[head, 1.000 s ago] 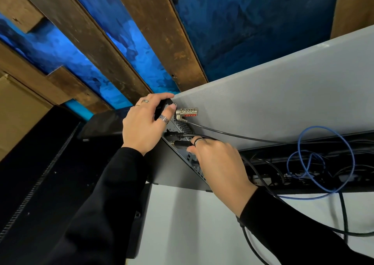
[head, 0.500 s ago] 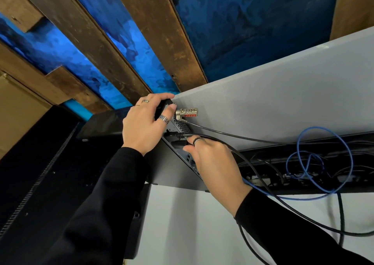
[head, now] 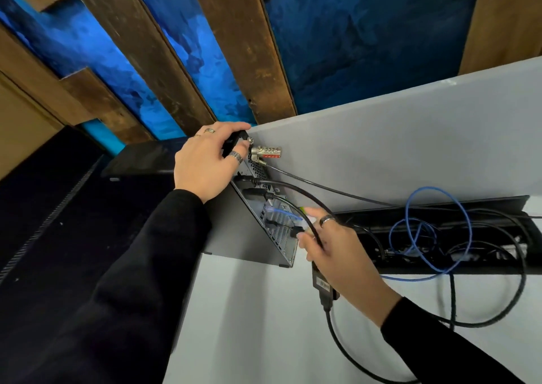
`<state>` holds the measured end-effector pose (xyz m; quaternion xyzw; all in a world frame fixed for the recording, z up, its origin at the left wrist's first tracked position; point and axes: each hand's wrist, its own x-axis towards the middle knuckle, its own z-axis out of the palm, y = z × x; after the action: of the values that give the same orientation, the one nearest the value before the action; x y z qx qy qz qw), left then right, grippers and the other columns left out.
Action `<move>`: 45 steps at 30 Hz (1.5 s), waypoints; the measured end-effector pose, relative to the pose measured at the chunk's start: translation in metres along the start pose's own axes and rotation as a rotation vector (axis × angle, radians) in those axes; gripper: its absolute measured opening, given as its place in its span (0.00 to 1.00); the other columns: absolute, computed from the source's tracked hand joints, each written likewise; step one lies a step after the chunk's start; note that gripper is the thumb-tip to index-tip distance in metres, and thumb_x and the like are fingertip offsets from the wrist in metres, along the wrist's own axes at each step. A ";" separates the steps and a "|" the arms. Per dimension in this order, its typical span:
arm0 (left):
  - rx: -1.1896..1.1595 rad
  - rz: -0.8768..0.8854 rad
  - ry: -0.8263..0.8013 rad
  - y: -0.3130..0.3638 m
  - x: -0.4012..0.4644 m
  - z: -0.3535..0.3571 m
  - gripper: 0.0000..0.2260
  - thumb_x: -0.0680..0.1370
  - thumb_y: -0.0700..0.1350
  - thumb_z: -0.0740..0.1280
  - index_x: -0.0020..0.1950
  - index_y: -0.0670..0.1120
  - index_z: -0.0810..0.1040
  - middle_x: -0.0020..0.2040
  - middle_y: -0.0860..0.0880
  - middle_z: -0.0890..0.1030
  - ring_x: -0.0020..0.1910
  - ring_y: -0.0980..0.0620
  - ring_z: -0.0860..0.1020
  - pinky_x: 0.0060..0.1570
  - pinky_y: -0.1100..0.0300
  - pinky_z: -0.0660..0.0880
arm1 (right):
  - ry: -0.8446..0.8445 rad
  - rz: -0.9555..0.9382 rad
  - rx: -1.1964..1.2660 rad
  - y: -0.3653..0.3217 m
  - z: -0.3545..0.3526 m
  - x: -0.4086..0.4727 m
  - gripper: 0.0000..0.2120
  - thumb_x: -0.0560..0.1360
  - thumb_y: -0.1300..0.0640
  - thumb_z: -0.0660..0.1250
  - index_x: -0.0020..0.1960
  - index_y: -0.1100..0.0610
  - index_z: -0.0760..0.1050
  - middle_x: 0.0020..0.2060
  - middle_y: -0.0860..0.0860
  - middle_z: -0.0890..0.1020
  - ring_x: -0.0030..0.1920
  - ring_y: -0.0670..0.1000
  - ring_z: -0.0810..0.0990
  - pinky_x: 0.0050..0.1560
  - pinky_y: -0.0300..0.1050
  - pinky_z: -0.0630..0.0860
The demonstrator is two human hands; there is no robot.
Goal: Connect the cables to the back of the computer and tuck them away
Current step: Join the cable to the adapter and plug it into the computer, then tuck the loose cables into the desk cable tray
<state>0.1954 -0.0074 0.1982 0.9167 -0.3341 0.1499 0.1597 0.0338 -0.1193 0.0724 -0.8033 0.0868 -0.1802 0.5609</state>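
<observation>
Since a moment ago my right hand (head: 334, 246) has dropped away from the upper ports and come lower along the back of the computer (head: 258, 225), now level with its lower rear edge. Its fingers are curled round a black cable (head: 315, 231), whose boxy black adapter (head: 322, 285) hangs just under my palm, with the lead looping down over the bench (head: 264, 325) toward its near edge. My left hand (head: 205, 161) has not shifted: it grips the top rear corner of the computer, fingers wrapped over the edge. Just beside those fingers a silver combination lock (head: 265, 152) sits at that corner, its thin cable running right along the grey partition (head: 396, 137). Two black plugs are seated in the upper ports. A blue network cable (head: 437, 228) runs from the back panel and coils over the open cable tray (head: 440, 243) at the bench's far edge.
</observation>
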 end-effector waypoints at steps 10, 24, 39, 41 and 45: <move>-0.058 -0.014 0.077 0.004 -0.006 0.002 0.17 0.74 0.54 0.57 0.61 0.58 0.75 0.60 0.55 0.78 0.63 0.52 0.71 0.58 0.55 0.67 | -0.063 0.158 0.191 0.021 -0.008 -0.049 0.17 0.75 0.69 0.62 0.56 0.50 0.70 0.47 0.51 0.80 0.45 0.48 0.81 0.44 0.32 0.76; -0.342 0.041 0.138 0.025 -0.149 0.039 0.17 0.77 0.47 0.58 0.66 0.48 0.72 0.66 0.56 0.69 0.71 0.56 0.61 0.68 0.76 0.49 | 0.097 0.358 -0.074 0.078 -0.058 -0.143 0.15 0.76 0.67 0.60 0.47 0.47 0.75 0.42 0.37 0.82 0.43 0.41 0.80 0.39 0.33 0.74; -1.049 -0.769 -0.762 0.082 -0.280 0.179 0.15 0.77 0.42 0.65 0.60 0.53 0.65 0.35 0.48 0.78 0.26 0.54 0.74 0.25 0.64 0.69 | -0.221 -0.004 -0.678 0.147 -0.099 -0.174 0.26 0.66 0.48 0.74 0.62 0.44 0.70 0.55 0.41 0.76 0.57 0.44 0.71 0.51 0.44 0.76; -1.106 -0.759 -0.750 0.095 -0.276 0.186 0.10 0.78 0.40 0.63 0.57 0.51 0.67 0.32 0.48 0.78 0.25 0.53 0.74 0.24 0.63 0.68 | -0.271 -0.046 -0.709 0.155 -0.099 -0.171 0.27 0.65 0.48 0.73 0.61 0.42 0.69 0.54 0.40 0.77 0.56 0.43 0.70 0.50 0.43 0.77; -1.124 -0.853 -0.622 0.107 -0.259 0.201 0.04 0.81 0.38 0.57 0.49 0.42 0.71 0.26 0.48 0.75 0.25 0.51 0.76 0.26 0.62 0.73 | -0.276 -0.085 -0.714 0.171 -0.103 -0.160 0.23 0.64 0.51 0.73 0.57 0.44 0.72 0.50 0.40 0.79 0.53 0.43 0.71 0.49 0.42 0.76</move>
<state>-0.0307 -0.0173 -0.0614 0.7472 -0.0072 -0.3817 0.5441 -0.1421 -0.2150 -0.0858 -0.9676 0.0347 -0.0520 0.2446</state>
